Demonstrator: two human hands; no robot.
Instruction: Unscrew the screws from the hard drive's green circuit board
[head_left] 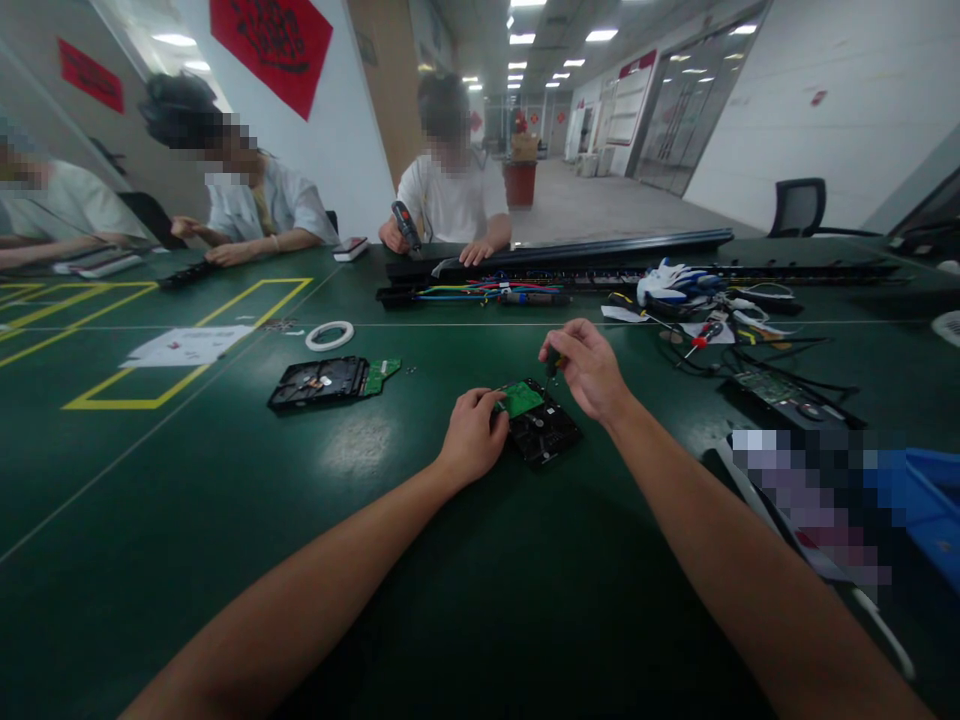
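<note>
1. Lying between the two hands, the hard drive [544, 434] could twist if the left hand [476, 432], touching its left edge, bears too lightly; I can't tell whether that hand clamps it.
2. Pinched in the right hand [589, 368], the small dark driver [553, 361] could skid across the green board [523, 399] if tilted.
3. Well left of both, a second drive [322, 382] could get knocked by a stray forearm.

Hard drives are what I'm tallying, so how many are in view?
3: one hard drive at the left hand, another farther left, and what looks like a third at far right; others may be hidden in the clutter.
</note>
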